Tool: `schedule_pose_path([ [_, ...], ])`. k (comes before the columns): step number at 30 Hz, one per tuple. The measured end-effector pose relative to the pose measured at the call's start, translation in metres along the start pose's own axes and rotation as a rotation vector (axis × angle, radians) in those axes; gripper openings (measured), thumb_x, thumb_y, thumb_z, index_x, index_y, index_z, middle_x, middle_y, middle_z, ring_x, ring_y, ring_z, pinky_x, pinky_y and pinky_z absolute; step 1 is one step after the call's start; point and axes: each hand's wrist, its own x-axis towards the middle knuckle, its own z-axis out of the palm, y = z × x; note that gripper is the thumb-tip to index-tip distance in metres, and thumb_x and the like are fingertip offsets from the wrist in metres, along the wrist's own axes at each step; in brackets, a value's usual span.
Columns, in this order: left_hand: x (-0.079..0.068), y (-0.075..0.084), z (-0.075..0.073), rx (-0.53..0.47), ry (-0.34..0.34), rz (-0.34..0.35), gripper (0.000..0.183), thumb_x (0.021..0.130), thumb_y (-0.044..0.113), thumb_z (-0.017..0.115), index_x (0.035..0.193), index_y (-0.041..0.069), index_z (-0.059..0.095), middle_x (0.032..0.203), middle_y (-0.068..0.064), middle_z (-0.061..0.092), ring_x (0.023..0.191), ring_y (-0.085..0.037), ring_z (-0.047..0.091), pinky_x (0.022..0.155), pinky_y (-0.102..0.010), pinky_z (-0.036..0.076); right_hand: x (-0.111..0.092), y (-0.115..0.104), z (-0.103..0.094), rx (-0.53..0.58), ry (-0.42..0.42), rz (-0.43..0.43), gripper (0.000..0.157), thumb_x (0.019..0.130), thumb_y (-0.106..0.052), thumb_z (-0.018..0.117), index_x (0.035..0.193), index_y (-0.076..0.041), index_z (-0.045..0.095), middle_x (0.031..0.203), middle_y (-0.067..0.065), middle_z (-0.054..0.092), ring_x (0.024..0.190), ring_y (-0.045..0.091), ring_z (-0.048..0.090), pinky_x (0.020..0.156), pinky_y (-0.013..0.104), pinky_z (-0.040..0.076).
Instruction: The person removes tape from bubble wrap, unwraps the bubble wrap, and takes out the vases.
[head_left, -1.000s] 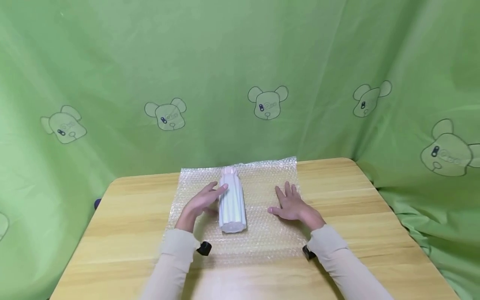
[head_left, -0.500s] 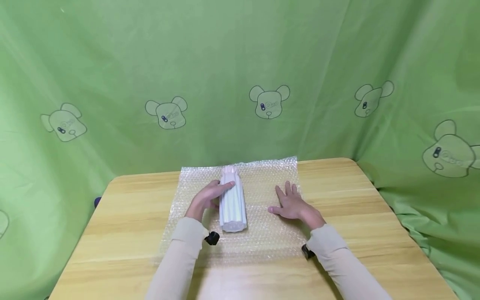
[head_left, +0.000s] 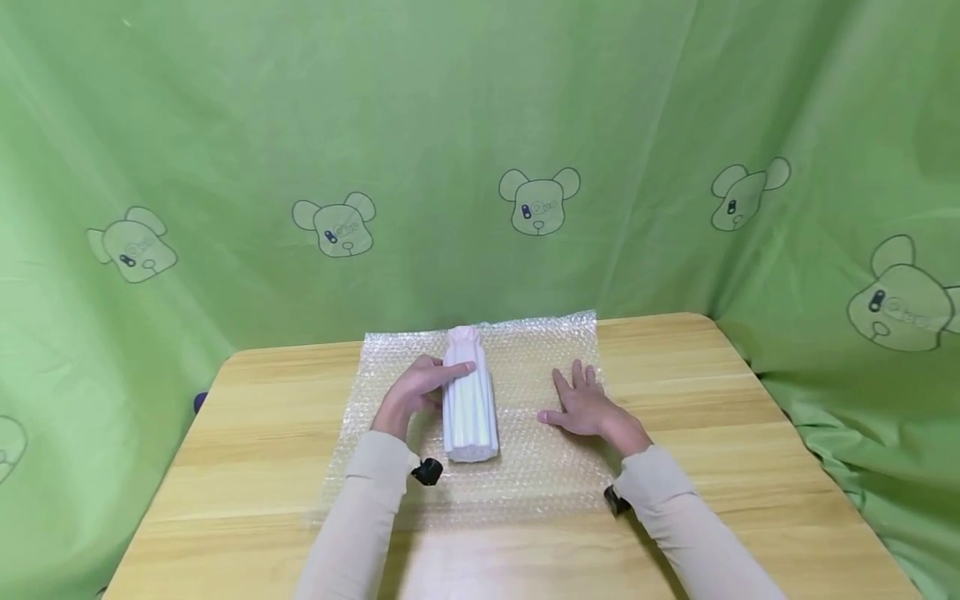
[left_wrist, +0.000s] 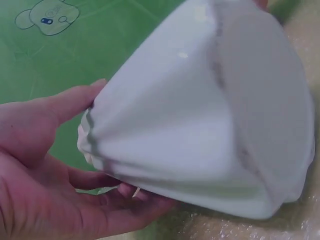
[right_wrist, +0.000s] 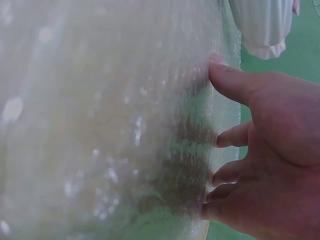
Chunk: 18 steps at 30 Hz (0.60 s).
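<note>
A white fluted vase (head_left: 470, 412) lies on its side over a sheet of bubble wrap (head_left: 525, 483), its flat base toward me and its narrower neck at the far end. My left hand (head_left: 420, 386) grips it near the neck from the left. In the left wrist view, the thumb (left_wrist: 77, 102) lies along one side and the other fingers curl beneath the vase (left_wrist: 165, 120). To the right, my right hand (head_left: 587, 410) rests with spread fingers on the sheet. The right wrist view shows those fingertips at the bubble wrap (right_wrist: 110, 100).
Under the sheet is a light wooden table (head_left: 690, 392) with rounded far corners. A green curtain (head_left: 435, 108) printed with bear heads hangs behind it and along both sides. A small dark object (head_left: 200, 402) shows beyond the table's left edge.
My left hand has moved right, its thumb coming over the vase and its fingers closing round it. The vase has shifted slightly to the right. My right hand stays in place.
</note>
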Motion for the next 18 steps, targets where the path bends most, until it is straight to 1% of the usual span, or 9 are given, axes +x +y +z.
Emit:
schedule_pose_path([
  [3, -0.001, 0.000, -0.003, -0.019, -0.009, 0.013, 0.053, 0.089, 0.032, 0.080, 0.118, -0.008, 0.061, 0.106, -0.019, 0.070, 0.090, -0.028, 0.070, 0.080, -0.044, 0.063, 0.000, 0.000, 0.000, 0.004, -0.002, 0.001, 0.089, 0.102, -0.045, 0.060, 0.156, 0.013, 0.020, 0.156, 0.048, -0.003, 0.143, 0.066, -0.002, 0.117, 0.074, 0.008],
  [6, -0.005, 0.001, -0.005, -0.035, -0.024, 0.020, 0.060, 0.088, 0.031, 0.082, 0.125, -0.006, 0.055, 0.110, -0.020, 0.069, 0.092, -0.030, 0.070, 0.081, -0.046, 0.063, -0.001, 0.001, 0.002, 0.010, -0.002, 0.004, 0.089, 0.102, -0.045, 0.060, 0.157, 0.013, 0.020, 0.156, 0.047, -0.004, 0.143, 0.066, -0.003, 0.117, 0.074, 0.008],
  [10, -0.011, 0.003, -0.009, -0.061, -0.050, 0.046, 0.066, 0.088, 0.028, 0.082, 0.132, -0.004, 0.046, 0.115, -0.022, 0.065, 0.095, -0.031, 0.069, 0.083, -0.048, 0.062, -0.001, 0.003, 0.003, 0.011, 0.008, 0.000, 0.088, 0.102, -0.044, 0.060, 0.157, 0.013, 0.020, 0.156, 0.047, -0.003, 0.143, 0.066, -0.002, 0.117, 0.074, 0.009],
  [12, -0.014, 0.005, -0.010, -0.076, -0.048, 0.065, 0.070, 0.087, 0.025, 0.082, 0.136, -0.004, 0.042, 0.118, -0.023, 0.064, 0.097, -0.033, 0.068, 0.084, -0.050, 0.062, -0.002, 0.003, 0.003, 0.007, 0.013, -0.003, 0.088, 0.103, -0.044, 0.059, 0.157, 0.013, 0.020, 0.156, 0.047, -0.003, 0.143, 0.066, -0.002, 0.117, 0.074, 0.010],
  [15, -0.019, 0.013, -0.011, -0.090, -0.005, 0.103, 0.079, 0.085, 0.024, 0.083, 0.142, -0.002, 0.036, 0.122, -0.025, 0.060, 0.102, -0.036, 0.067, 0.084, -0.054, 0.061, -0.002, 0.003, 0.002, -0.009, 0.018, -0.004, 0.087, 0.102, -0.046, 0.058, 0.157, 0.012, 0.021, 0.157, 0.047, -0.001, 0.143, 0.066, 0.000, 0.116, 0.074, 0.011],
  [18, -0.023, 0.021, -0.011, -0.087, 0.079, 0.160, 0.087, 0.082, 0.024, 0.084, 0.147, 0.000, 0.032, 0.126, -0.026, 0.057, 0.107, -0.038, 0.065, 0.083, -0.055, 0.061, -0.001, 0.002, 0.002, -0.037, 0.023, -0.001, 0.088, 0.101, -0.048, 0.059, 0.157, 0.011, 0.024, 0.157, 0.047, 0.003, 0.143, 0.066, 0.004, 0.116, 0.074, 0.015],
])
